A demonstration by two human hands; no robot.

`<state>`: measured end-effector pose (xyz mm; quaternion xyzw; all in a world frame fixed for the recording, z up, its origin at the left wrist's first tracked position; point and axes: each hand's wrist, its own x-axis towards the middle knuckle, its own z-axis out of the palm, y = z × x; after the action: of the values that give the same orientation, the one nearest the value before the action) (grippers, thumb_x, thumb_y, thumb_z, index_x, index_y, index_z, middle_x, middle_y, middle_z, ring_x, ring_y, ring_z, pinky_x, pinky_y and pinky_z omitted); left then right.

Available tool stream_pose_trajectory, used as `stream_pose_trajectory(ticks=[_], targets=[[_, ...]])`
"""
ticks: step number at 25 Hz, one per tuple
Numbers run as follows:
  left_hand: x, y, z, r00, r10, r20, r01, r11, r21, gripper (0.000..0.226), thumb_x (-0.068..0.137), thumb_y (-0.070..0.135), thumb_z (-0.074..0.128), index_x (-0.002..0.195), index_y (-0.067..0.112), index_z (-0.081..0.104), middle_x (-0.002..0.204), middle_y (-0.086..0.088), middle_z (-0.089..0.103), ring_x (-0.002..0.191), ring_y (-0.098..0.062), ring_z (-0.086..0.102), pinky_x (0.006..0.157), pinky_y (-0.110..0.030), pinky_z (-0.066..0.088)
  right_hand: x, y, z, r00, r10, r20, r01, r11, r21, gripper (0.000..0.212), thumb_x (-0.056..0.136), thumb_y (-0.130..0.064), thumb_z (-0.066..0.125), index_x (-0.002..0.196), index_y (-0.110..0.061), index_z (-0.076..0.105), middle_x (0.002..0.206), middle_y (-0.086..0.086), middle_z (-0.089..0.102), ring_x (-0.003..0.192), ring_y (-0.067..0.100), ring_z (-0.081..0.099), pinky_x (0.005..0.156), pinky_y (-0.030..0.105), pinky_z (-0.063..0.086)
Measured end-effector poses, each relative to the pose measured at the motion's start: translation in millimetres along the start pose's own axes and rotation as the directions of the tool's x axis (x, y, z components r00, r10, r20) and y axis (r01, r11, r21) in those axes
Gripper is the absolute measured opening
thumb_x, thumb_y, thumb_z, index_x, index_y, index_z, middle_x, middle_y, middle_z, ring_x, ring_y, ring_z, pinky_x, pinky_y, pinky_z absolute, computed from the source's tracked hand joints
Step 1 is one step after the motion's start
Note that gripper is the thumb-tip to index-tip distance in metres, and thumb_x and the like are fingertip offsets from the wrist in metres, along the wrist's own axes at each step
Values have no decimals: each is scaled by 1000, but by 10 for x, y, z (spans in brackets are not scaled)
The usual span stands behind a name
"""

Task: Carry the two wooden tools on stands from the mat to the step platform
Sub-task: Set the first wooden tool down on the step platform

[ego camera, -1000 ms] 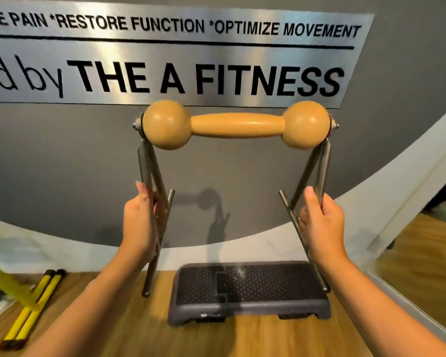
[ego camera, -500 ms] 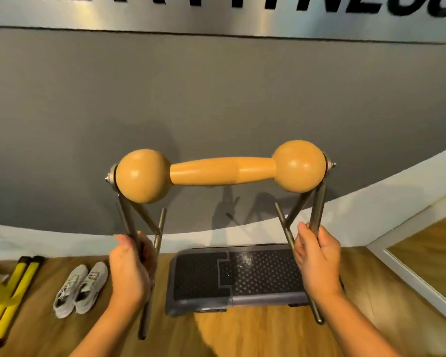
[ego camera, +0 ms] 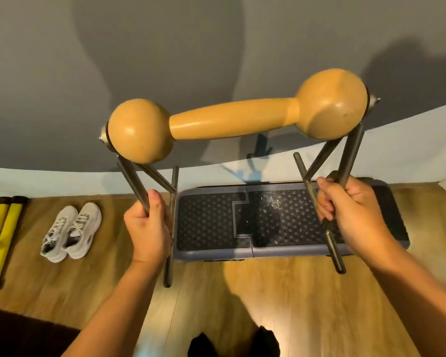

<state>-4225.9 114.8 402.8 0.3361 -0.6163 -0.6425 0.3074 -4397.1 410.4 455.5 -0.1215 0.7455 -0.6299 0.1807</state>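
A wooden dumbbell-shaped tool [ego camera: 232, 122] with two round ends sits on a grey metal stand [ego camera: 348, 155]. The whole thing is in the air in front of me, tilted so its right end is higher. My left hand [ego camera: 147, 225] is closed around the stand's left leg. My right hand [ego camera: 353, 210] is closed around the right leg. Below and behind the stand lies the dark step platform [ego camera: 209, 220] on the wooden floor, against the wall. Only one wooden tool is in view.
A pair of white sneakers [ego camera: 71, 231] rests on the floor left of the platform. Yellow and black bars [ego camera: 0, 235] lie at the far left. A dark mat edge [ego camera: 16, 331] shows at the bottom left. My feet [ego camera: 232, 343] are at the bottom.
The view has tilted down and I have come closer to the platform. The tool on its stand has come lower and now tilts up to the right. Both hands keep their hold.
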Motion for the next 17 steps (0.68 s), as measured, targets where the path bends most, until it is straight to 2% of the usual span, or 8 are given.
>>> stream_pose_trajectory(ticks=[3, 5, 7, 9, 11, 14, 17], targets=[[67, -658, 17, 1000, 25, 13, -25, 999, 21, 52, 97, 62, 60, 58, 29, 50, 51, 11, 43, 43, -11, 37, 48, -25, 32, 110, 641, 48, 998, 46, 51, -44, 998, -48, 38, 107, -35, 53, 74, -17, 55, 66, 4, 49, 64, 26, 48, 66, 41, 46], [120, -1068, 46, 999, 34, 17, -35, 998, 44, 48, 99, 56, 59, 59, 31, 52, 53, 13, 45, 44, -9, 40, 47, -24, 34, 151, 1122, 137, 993, 107, 40, -108, 994, 19, 37, 107, -35, 54, 74, -17, 53, 70, 4, 47, 67, 24, 46, 69, 43, 43], [194, -1470, 73, 999, 45, 15, -46, 997, 66, 45, 100, 49, 57, 61, 28, 51, 53, 12, 45, 45, -10, 40, 48, -25, 34, 194, 1624, 249, 984, 178, -23, -173, 975, 142, 35, 105, -30, 57, 71, -24, 55, 70, 1, 45, 65, 18, 43, 67, 40, 40], [277, -1882, 89, 998, 61, 21, -63, 995, 83, 49, 99, 46, 55, 64, 14, 48, 53, 12, 46, 46, -12, 41, 49, -26, 35, 251, 2059, 369, 974, 205, -94, -181, 959, 217, 33, 102, -27, 61, 68, -27, 58, 68, -3, 45, 64, 13, 41, 66, 35, 38], [332, -2173, 132, 998, 61, 25, -63, 993, 102, 53, 100, 47, 54, 65, 8, 47, 53, 12, 47, 47, -11, 43, 49, -25, 36, 309, 2356, 423, 974, 202, -98, -165, 941, 296, 29, 96, -28, 64, 67, -28, 59, 66, -5, 45, 63, 10, 40, 63, 29, 38], [405, -2572, 219, 997, 70, 32, -72, 995, 68, 50, 100, 50, 55, 64, 17, 50, 52, 13, 46, 46, -8, 43, 46, -24, 35, 428, 2692, 448, 987, 162, -22, -141, 912, 384, 26, 94, -26, 63, 69, -25, 57, 66, -4, 44, 62, 10, 39, 59, 23, 37], [460, -2847, 279, 995, 73, 61, -77, 995, 65, 50, 97, 61, 59, 60, 28, 53, 52, 11, 46, 44, -10, 42, 44, -25, 34, 523, 2952, 509, 983, 175, -51, -145, 918, 369, 37, 103, -13, 53, 68, -24, 56, 64, -6, 46, 59, 8, 41, 57, 22, 36]])
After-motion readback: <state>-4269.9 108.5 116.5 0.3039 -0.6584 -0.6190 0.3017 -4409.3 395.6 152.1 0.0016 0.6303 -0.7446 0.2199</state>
